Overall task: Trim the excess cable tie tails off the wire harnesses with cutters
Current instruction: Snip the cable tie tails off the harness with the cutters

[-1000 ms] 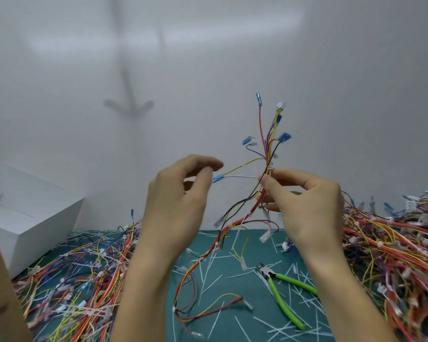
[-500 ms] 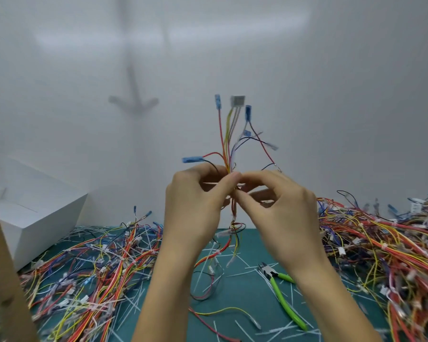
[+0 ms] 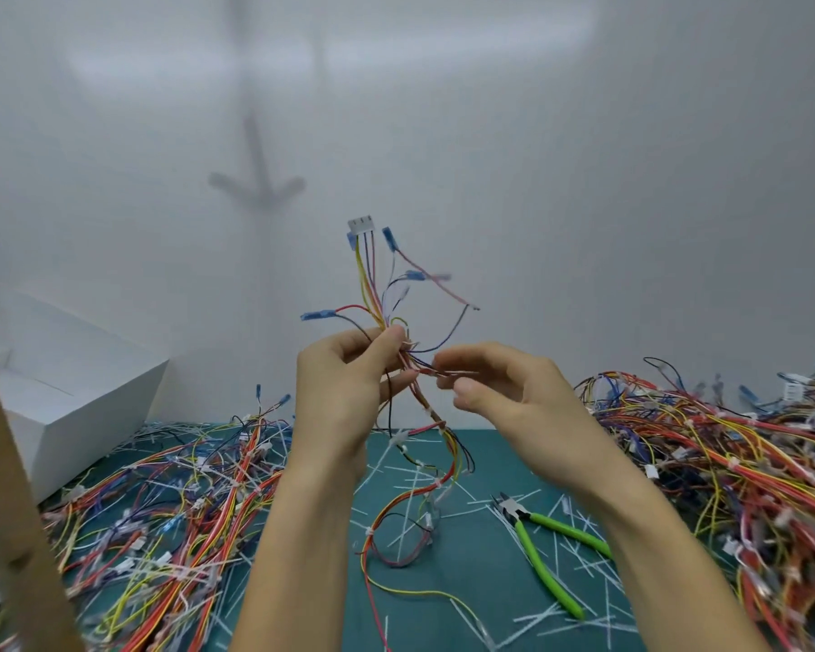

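My left hand (image 3: 344, 392) grips the wire harness (image 3: 364, 280) upright above the surface (image 3: 485, 571). My right hand's (image 3: 504, 392) curled fingers meet a side strand, but blur hides whether they grip it. The green cutters (image 3: 537, 543) lie on the surface by my right forearm.

I read open passage only along the central strip of the desk (image 3: 485, 585), between the left harness pile (image 3: 184, 501) and the right harness pile (image 3: 725, 468). The cutters (image 3: 544, 552) lie in that strip, right of centre, among loose cut tails (image 3: 532, 618). The hanging harness (image 3: 436, 468) trails onto its middle. A white box (image 3: 81, 407) and a wooden post (image 3: 15, 534) block the far left.
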`<state>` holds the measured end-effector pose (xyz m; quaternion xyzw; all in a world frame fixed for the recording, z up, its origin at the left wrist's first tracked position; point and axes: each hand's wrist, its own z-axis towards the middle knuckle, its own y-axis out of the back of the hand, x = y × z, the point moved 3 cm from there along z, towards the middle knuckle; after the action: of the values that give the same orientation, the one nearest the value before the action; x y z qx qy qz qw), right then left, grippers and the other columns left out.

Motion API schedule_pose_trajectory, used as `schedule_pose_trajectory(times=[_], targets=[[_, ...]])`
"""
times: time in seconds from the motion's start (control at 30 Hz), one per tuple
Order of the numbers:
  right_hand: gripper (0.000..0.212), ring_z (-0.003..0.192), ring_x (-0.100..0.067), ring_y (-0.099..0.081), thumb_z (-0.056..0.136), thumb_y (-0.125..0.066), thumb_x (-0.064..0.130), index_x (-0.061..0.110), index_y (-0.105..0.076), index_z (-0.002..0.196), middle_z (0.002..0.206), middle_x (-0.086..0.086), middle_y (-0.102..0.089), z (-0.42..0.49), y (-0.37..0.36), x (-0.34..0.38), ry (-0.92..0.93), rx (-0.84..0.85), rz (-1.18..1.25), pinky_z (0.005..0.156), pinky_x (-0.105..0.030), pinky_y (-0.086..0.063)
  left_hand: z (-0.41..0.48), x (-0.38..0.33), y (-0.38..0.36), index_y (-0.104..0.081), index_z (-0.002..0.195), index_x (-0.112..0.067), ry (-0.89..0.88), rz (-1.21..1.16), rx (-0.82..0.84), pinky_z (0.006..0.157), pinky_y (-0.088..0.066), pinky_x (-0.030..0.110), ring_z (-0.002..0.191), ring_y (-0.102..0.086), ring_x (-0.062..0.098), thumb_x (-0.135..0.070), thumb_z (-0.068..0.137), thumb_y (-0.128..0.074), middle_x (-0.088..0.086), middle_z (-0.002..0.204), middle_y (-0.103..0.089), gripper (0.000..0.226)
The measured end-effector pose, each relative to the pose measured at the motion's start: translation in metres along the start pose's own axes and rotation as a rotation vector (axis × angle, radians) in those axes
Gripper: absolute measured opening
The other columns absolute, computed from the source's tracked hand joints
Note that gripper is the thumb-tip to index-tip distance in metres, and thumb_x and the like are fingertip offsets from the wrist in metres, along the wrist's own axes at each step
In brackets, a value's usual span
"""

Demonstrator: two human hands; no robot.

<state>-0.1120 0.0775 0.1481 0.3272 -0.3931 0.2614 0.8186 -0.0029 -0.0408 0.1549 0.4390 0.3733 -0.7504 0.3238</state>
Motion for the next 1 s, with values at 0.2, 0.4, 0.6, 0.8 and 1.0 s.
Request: schedule_pose_trajectory(times=[0.2, 0.4, 0.6, 0.8, 1.0], targets=[[0.017, 0.088, -0.022, -0.065, 0.094, -0.058, 0.036, 0.020, -0.063, 0.094, 0.091, 0.000, -0.067, 0.000, 0.020, -0.052, -0.335, 0.115, -0.877, 0.080, -0.036, -0.054, 0.010, 0.005, 0.020, -0.071, 0.083, 0.002, 0.041, -0.057, -0.084, 0.058, -0.057, 0.020, 0.066, -0.070, 0.015, -0.007, 0.089, -0.069, 0.011, 0.075, -0.071, 0.011], [0.048, 0.115, -0.026, -0.059, 0.088, -0.062, 0.049, 0.018, -0.056, 0.124, 0.130, -0.004, -0.059, -0.022, 0.008, -0.116, -0.735, 0.540, -1.194, 0.089, -0.036, -0.046, 0.009, 0.003, 0.020, -0.071, 0.082, -0.003, 0.058, -0.096, -0.058, 0.062, -0.058, 0.023, 0.074, -0.070, 0.018, -0.005, 0.084, -0.074, 0.011, 0.081, -0.073, 0.004], [0.041, 0.103, -0.026, -0.060, 0.084, -0.061, 0.043, 0.017, -0.057, 0.115, 0.118, -0.005, -0.060, -0.022, 0.006, -0.131, -0.729, 0.543, -1.148, 0.082, -0.035, -0.049, 0.007, 0.000, 0.018, -0.068, 0.083, -0.010, 0.120, -0.182, -0.029, 0.060, -0.057, 0.024, 0.074, -0.071, 0.018, -0.008, 0.084, -0.074, 0.010, 0.086, -0.074, 0.007], [0.049, 0.113, -0.036, -0.053, 0.097, -0.033, 0.044, 0.007, -0.050, 0.125, 0.130, -0.020, -0.050, -0.010, 0.004, -0.127, -0.668, 0.411, -0.931, 0.092, -0.040, -0.045, 0.006, -0.001, 0.018, -0.067, 0.086, -0.007, 0.104, -0.210, -0.023, 0.063, -0.059, 0.025, 0.075, -0.073, 0.022, -0.010, 0.086, -0.072, 0.011, 0.084, -0.075, 0.006], [0.037, 0.073, -0.019, -0.054, 0.103, -0.027, 0.036, 0.012, -0.052, 0.092, 0.087, -0.006, -0.059, 0.006, 0.026, -0.070, -0.388, -0.029, -0.601, 0.069, -0.038, -0.047, 0.005, -0.002, 0.017, -0.070, 0.092, 0.000, 0.118, -0.257, 0.009, 0.062, -0.059, 0.024, 0.075, -0.075, 0.021, -0.005, 0.084, -0.069, 0.010, 0.083, -0.077, 0.010]])
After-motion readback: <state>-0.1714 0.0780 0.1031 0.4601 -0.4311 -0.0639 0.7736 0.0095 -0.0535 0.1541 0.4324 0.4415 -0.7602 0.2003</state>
